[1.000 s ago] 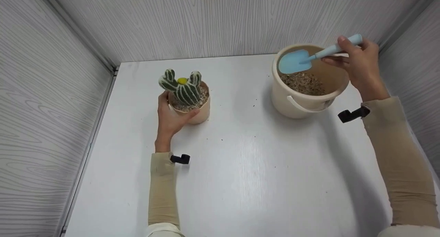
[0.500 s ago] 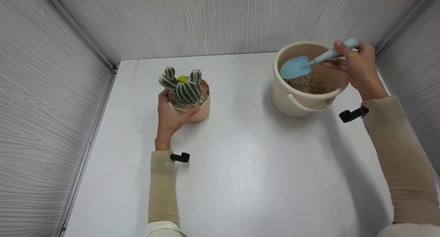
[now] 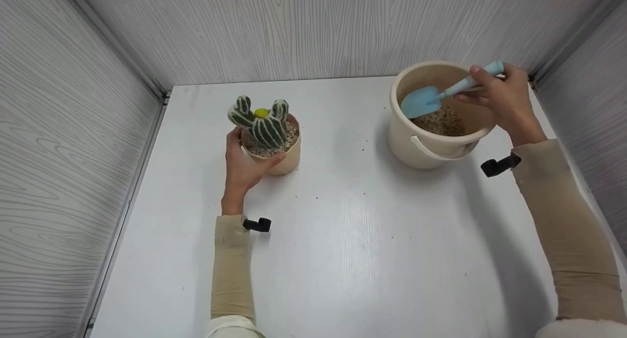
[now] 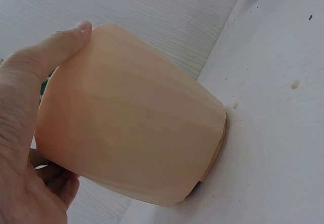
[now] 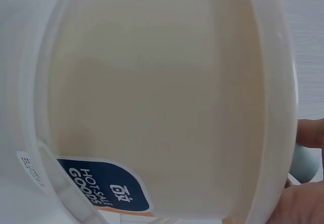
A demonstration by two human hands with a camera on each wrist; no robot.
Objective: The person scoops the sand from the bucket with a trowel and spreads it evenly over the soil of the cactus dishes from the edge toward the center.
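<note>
Your left hand (image 3: 243,164) wraps the peach flowerpot (image 3: 279,156) from its 9 o'clock side, thumb laid along the near rim and fingers curled round the far wall; the left wrist view shows the thumb (image 4: 61,44) pressed flat against the pot's faceted side and the base standing level on the white table (image 3: 343,240). In the pot stands a striped green cactus (image 3: 262,125) with a yellow tip, set in pale gravel that fills the pot nearly to the rim. The pot sits at about 10 o'clock from the table's centre. At about 2 o'clock stands the cream bucket (image 3: 426,142), upright, its handle folded down against the near wall and a dark blue label (image 5: 104,186) on its outside, seen in the right wrist view. Your right hand (image 3: 507,100) pinches the handle of the light blue trowel (image 3: 431,99) between thumb and curled fingers, at the bucket's 3 o'clock rim. The trowel slopes down to 8 o'clock, its blade inside the bucket, just above the gravel (image 3: 441,122) lying in the bottom; whether blade and gravel touch cannot be told. A few loose grains (image 3: 363,150) lie scattered on the table between pot and bucket. Grey wood-grain panels (image 3: 294,29) wall the table on three sides.
</note>
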